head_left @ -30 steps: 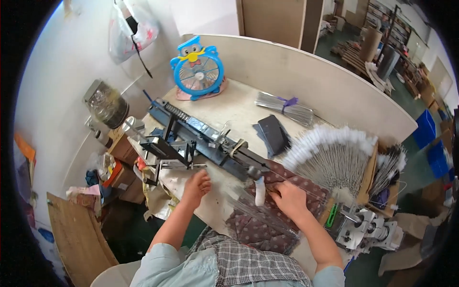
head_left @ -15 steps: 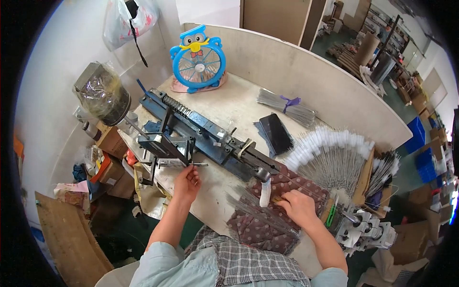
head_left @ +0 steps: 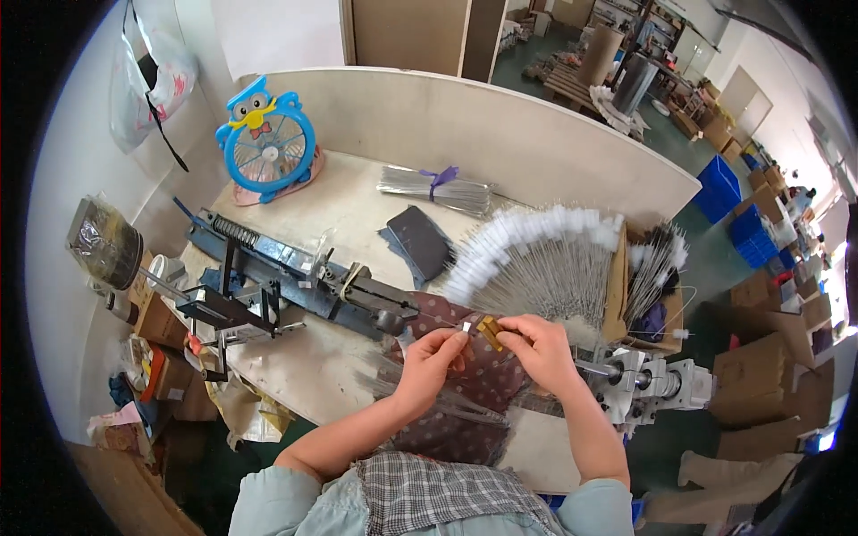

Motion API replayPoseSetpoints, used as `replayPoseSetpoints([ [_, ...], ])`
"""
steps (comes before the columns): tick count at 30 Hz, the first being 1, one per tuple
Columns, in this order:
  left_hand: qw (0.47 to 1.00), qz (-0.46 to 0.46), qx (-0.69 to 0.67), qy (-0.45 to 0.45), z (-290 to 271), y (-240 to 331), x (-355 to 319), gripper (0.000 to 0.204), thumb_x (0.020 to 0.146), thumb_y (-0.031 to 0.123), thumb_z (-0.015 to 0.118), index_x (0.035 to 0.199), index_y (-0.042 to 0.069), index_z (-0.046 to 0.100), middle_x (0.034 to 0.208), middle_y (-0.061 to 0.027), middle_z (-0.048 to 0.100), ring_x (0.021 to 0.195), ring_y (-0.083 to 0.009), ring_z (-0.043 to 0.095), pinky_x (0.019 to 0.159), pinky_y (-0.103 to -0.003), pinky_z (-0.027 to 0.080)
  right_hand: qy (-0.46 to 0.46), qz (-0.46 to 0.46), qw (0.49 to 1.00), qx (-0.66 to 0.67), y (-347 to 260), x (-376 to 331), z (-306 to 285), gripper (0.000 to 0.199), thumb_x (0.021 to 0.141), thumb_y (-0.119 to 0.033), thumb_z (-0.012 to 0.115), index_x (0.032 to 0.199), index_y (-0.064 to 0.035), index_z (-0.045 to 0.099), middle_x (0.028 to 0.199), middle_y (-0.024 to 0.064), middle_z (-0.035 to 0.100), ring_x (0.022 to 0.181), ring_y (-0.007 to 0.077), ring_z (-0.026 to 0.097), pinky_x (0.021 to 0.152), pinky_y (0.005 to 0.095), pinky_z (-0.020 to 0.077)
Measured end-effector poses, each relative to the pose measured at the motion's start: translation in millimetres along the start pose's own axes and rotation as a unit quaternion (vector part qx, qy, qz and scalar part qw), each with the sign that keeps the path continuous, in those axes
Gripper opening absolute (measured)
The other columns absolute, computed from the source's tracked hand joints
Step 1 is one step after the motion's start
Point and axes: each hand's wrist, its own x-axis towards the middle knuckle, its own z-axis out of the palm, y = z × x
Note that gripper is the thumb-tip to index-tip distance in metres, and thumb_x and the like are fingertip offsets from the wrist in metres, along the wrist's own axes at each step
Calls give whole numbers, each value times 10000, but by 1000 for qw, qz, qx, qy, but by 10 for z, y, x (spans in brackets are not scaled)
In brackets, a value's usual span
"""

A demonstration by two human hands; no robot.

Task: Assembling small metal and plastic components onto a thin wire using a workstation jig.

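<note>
The 2 hands are near each other above the dotted cloth (head_left: 490, 368). The left hand (head_left: 427, 364) pinches a small pale piece (head_left: 466, 328); just beside it, the right hand (head_left: 541, 350) pinches a brass piece (head_left: 489, 332). Thin wires (head_left: 466, 407) lie on the cloth, nearer the body. Beyond the right hand, white-tipped brushes (head_left: 545, 263) fan out.

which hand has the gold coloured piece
The right hand: its fingertips hold the gold-coloured piece, whereas only a small pale piece shows at the fingertips of the left hand.
</note>
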Motion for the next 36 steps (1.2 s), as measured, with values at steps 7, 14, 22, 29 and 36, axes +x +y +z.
replayPoseSetpoints([
  [7, 995, 56, 84, 0, 57, -135, 90, 189, 932, 188, 539, 916, 13, 608, 769, -19, 596, 661, -71, 511, 606, -225, 420, -49, 128, 970, 199, 196, -43, -83, 211, 844, -109, 632, 1015, 16, 638, 879, 62, 661, 790, 105, 593, 711, 239, 464],
  [14, 990, 32, -10, 140, 58, -2, 13, 172, 939, 188, 525, 923, 33, 597, 781, -23, 594, 628, -83, 499, 587, -224, 404, 0, -94, 993, -67, -36, -26, -63, 161, 783, -123, 659, 920, -39, 655, 819, 57, 644, 747, 226, 598, 676, 320, 475],
  [22, 988, -36, -79, 127, -9, 114, 17, 167, 933, 225, 540, 924, 62, 572, 719, -10, 581, 606, -89, 512, 573, -226, 414, 35, -109, 957, -266, -171, 424, 428, 134, 760, -166, 648, 855, -72, 662, 799, 60, 638, 807, 249, 573, 692, 359, 463],
  [29, 991, -28, -68, 113, -70, 114, -41, 211, 934, 262, 534, 897, 58, 570, 656, -15, 565, 573, -86, 514, 522, -213, 400, -45, -30, 990, -130, -286, 387, 394, 179, 800, -215, 616, 875, -65, 678, 830, 79, 644, 825, 267, 589, 710, 368, 467],
  [36, 992, -65, -81, 68, -72, 200, -12, 394, 975, 406, 366, 1066, 57, 522, 865, -86, 597, 746, -159, 587, 712, -311, 476, -113, 119, 986, -1, -154, 452, 398, 234, 803, -273, 625, 897, -66, 680, 850, 79, 643, 843, 261, 583, 721, 352, 466],
])
